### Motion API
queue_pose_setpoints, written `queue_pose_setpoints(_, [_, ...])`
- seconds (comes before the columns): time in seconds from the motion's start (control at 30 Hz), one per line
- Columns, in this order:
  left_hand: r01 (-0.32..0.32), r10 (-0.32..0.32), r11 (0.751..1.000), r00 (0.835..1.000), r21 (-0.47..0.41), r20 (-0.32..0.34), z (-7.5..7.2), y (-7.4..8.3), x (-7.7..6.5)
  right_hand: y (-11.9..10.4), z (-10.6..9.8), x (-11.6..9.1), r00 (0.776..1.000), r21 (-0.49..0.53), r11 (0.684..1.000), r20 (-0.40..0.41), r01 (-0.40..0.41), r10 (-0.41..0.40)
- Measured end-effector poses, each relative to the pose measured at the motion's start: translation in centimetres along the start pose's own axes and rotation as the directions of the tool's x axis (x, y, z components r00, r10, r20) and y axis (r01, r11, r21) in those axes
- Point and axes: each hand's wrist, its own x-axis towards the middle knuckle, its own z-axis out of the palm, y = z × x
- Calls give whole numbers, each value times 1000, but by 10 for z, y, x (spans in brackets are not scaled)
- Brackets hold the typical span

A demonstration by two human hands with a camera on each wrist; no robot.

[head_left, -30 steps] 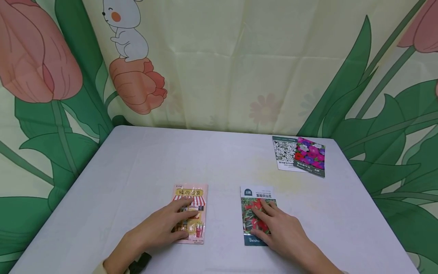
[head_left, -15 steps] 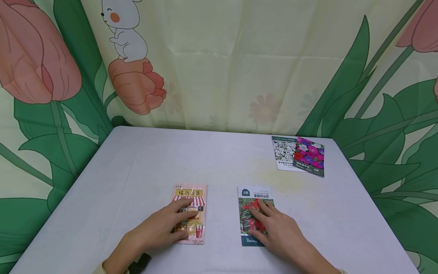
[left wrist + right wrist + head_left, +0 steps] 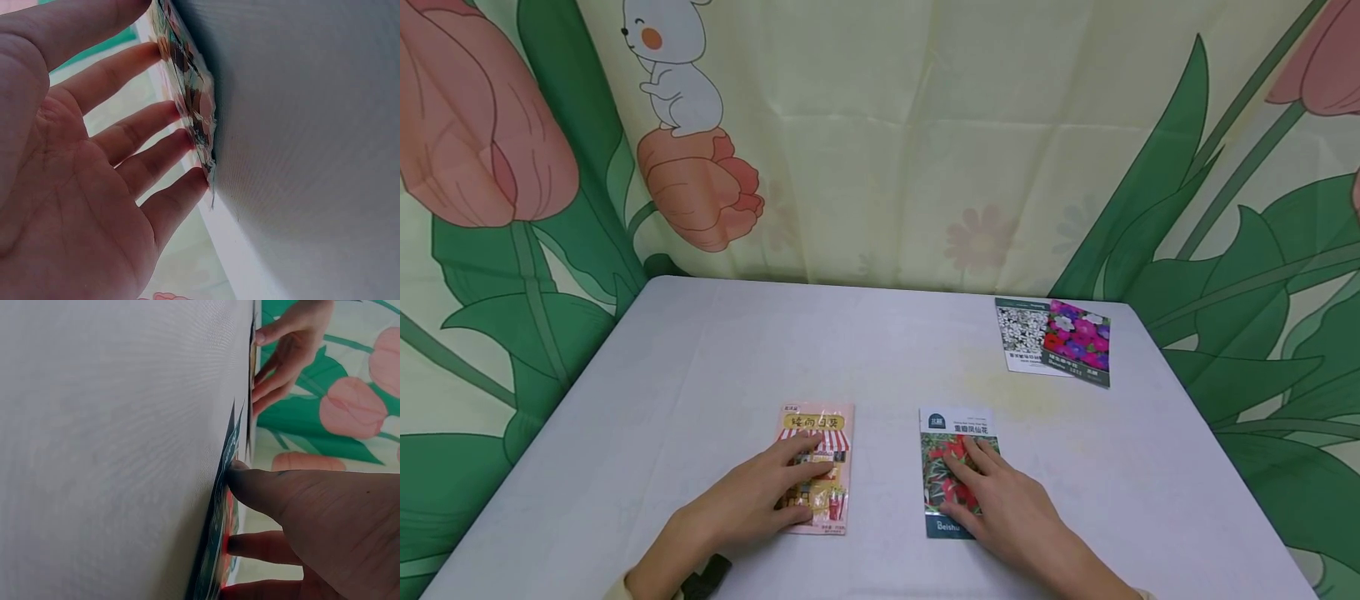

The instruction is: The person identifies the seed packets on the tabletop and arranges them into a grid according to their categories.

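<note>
A pink seed packet [image 3: 838,492] with a striped awning print lies flat on the white table, left of centre. My left hand [image 3: 756,492] rests on it with spread, straight fingers; in the left wrist view only the fingertips [image 3: 199,178] touch the packet's face [image 3: 194,106]. To the right lies a seed packet with red flowers and a dark green lower band [image 3: 942,527]. My right hand [image 3: 1011,504] presses on that one, fingers extended, thumb near its lower edge. From the right wrist view, the thumb [image 3: 250,487] sits against the packet's side [image 3: 219,519].
At the table's far right corner, a packet of pink and purple flowers [image 3: 1081,337] overlaps a packet of white flowers [image 3: 1022,333]. Behind the white-covered table [image 3: 865,350] hangs a cloth backdrop [image 3: 880,167] printed with tulips and a cartoon animal.
The red-flower packet has slid slightly left under my right hand, closer to the pink packet. My left hand and the pink packet stay in place.
</note>
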Motion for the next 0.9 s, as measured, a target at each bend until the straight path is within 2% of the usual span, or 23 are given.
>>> queue_pose_setpoints(0.9, [-23,23,1000,1000,9,-14,2,-4,0,-1,-3,3,1000,49,999,24,-21,20])
